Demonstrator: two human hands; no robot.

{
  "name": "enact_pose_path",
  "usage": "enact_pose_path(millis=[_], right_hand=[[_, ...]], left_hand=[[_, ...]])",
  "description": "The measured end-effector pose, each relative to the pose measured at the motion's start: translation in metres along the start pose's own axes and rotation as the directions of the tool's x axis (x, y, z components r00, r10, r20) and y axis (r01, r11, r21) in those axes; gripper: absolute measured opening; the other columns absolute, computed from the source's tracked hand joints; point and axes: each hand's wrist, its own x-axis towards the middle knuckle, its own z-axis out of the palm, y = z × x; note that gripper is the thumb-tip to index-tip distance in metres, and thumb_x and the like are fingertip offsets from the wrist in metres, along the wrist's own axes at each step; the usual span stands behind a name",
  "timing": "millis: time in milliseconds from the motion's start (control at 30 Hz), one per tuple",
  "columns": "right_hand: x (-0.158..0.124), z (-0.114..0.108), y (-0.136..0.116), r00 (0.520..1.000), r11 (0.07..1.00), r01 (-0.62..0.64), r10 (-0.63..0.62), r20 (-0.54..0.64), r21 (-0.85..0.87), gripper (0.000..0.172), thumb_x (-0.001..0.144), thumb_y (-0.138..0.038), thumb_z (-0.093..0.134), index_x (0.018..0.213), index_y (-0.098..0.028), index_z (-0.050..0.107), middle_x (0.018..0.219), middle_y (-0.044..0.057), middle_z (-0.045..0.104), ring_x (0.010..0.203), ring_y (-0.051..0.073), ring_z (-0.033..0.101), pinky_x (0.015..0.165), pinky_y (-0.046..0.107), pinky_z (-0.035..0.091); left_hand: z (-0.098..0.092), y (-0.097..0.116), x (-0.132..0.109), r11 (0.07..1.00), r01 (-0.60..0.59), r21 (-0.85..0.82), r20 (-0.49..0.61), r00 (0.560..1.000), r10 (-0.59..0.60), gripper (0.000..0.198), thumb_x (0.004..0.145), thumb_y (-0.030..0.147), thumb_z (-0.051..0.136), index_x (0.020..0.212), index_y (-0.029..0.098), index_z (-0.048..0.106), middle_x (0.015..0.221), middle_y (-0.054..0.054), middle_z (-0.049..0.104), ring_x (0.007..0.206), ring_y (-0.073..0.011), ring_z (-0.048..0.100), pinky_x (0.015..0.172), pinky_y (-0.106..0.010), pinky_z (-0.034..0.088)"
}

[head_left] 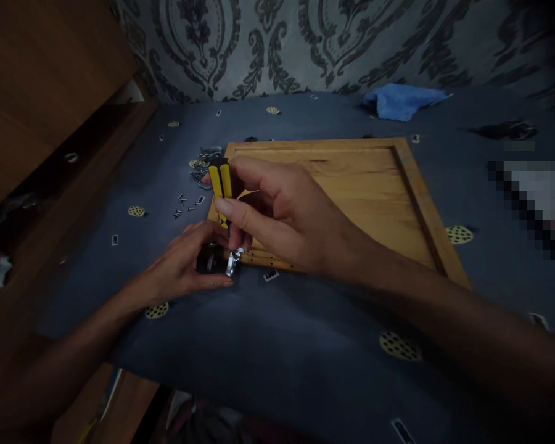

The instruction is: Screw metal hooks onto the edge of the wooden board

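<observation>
The right hand (287, 216) pinches a yellow-black screwdriver (219, 184) over a metal fitting (232, 264), pinched by the left hand (182, 256) beside the wooden panel (351, 191).

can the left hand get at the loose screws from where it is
Probably yes: the screws lie just beyond the left hand with nothing visible between, though its fingers are at the metal fitting.

A bare right forearm (414, 290) slants in from the lower right, the right hand (289, 216) raised with thumb and fingers pinched together; from the lower left, the left forearm (104, 324) extends, the left hand (182, 262) lower, fingers bent, thumb straight.
</observation>
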Motion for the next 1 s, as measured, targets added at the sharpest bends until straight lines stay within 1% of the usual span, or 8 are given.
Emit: enact_pose_path(millis=[200, 367, 433, 533, 633, 767, 867, 1000], right_hand=[[0.002, 0.004, 0.005, 0.998, 0.997, 0.012, -0.007, -0.058, 0.082, 0.031, 0.098, -0.039, 0.071, 0.083, -0.022, 0.05, 0.082, -0.004, 0.061, 0.057, 0.007, 0.061, 0.051, 0.022, 0.054], [0.001, 0.01, 0.006, 0.994, 0.99, -0.001, 0.016, -0.104, 0.142, 0.028, 0.094, -0.034, 0.077, 0.088, -0.021, 0.053, 0.084, -0.004, 0.059, 0.06, 0.008, 0.061, 0.05, 0.021, 0.056], [0.001, 0.009, 0.005, 0.995, 0.991, -0.023, 0.035, -0.091, 0.13, 0.025, 0.095, -0.03, 0.075, 0.089, -0.021, 0.053, 0.083, -0.004, 0.06, 0.061, 0.009, 0.062, 0.053, 0.022, 0.057], [0.002, 0.004, 0.003, 0.999, 0.994, -0.029, 0.034, -0.04, 0.105, 0.015, 0.098, -0.022, 0.069, 0.094, -0.021, 0.054, 0.087, -0.003, 0.063, 0.062, 0.009, 0.064, 0.055, 0.022, 0.057], [0.003, -0.001, 0.004, 1.0, 0.996, -0.021, 0.02, 0.012, 0.082, 0.014, 0.1, -0.019, 0.064, 0.09, -0.021, 0.054, 0.083, -0.003, 0.063, 0.063, 0.009, 0.066, 0.058, 0.023, 0.057], [0.003, 0.0, 0.006, 1.0, 0.999, -0.02, 0.02, -0.001, 0.038, 0.024, 0.098, -0.026, 0.07, 0.081, -0.022, 0.053, 0.073, -0.003, 0.063, 0.063, 0.012, 0.065, 0.057, 0.025, 0.057], [0.002, 0.005, 0.007, 0.998, 0.999, -0.026, 0.028, -0.054, 0.036, 0.027, 0.096, -0.033, 0.075, 0.082, -0.023, 0.053, 0.075, -0.003, 0.063, 0.064, 0.013, 0.064, 0.056, 0.026, 0.056], [0.002, 0.006, 0.007, 0.998, 0.998, -0.042, 0.045, -0.051, 0.052, 0.027, 0.095, -0.034, 0.076, 0.086, -0.023, 0.053, 0.079, -0.002, 0.064, 0.066, 0.014, 0.065, 0.056, 0.027, 0.057]], left_hand=[[0.0, 0.0, -0.001, 1.0, 0.011, -0.001, -0.003, 1.0, -0.011, 0.049, 0.091, 0.062, 0.075, 0.122, 0.027, 0.061, 0.113, -0.003, 0.071, 0.105, -0.0258, 0.067, 0.096, -0.042, 0.056], [0.001, 0.0, 0.0, 0.999, 0.039, -0.007, 0.012, 0.999, -0.039, 0.058, 0.09, 0.066, 0.073, 0.131, 0.028, 0.056, 0.117, -0.003, 0.071, 0.109, -0.0273, 0.067, 0.1, -0.044, 0.056], [0.0, 0.001, 0.001, 1.0, 0.031, -0.002, 0.013, 0.999, -0.031, 0.058, 0.09, 0.064, 0.073, 0.132, 0.028, 0.055, 0.117, -0.003, 0.071, 0.109, -0.0271, 0.068, 0.1, -0.045, 0.055], [-0.001, 0.004, 0.002, 1.0, 0.002, 0.01, 0.004, 1.0, -0.002, 0.049, 0.092, 0.06, 0.074, 0.123, 0.026, 0.058, 0.115, -0.003, 0.071, 0.107, -0.0263, 0.069, 0.1, -0.044, 0.055], [-0.003, 0.006, 0.002, 1.0, 0.01, 0.011, 0.012, 1.0, -0.011, 0.046, 0.092, 0.059, 0.076, 0.119, 0.026, 0.059, 0.114, -0.003, 0.071, 0.107, -0.0266, 0.069, 0.1, -0.044, 0.056], [-0.004, 0.008, 0.002, 0.998, 0.057, 0.008, 0.025, 0.998, -0.057, 0.054, 0.089, 0.061, 0.077, 0.127, 0.027, 0.057, 0.116, -0.004, 0.072, 0.109, -0.0285, 0.069, 0.099, -0.045, 0.056], [-0.005, 0.009, 0.002, 0.995, 0.104, 0.005, 0.048, 0.993, -0.104, 0.062, 0.088, 0.063, 0.077, 0.134, 0.029, 0.054, 0.119, -0.004, 0.072, 0.113, -0.0295, 0.068, 0.101, -0.046, 0.056], [-0.005, 0.01, 0.002, 0.993, 0.121, 0.001, 0.057, 0.991, -0.121, 0.059, 0.089, 0.062, 0.076, 0.132, 0.027, 0.054, 0.12, -0.005, 0.072, 0.114, -0.0299, 0.068, 0.103, -0.047, 0.054]])
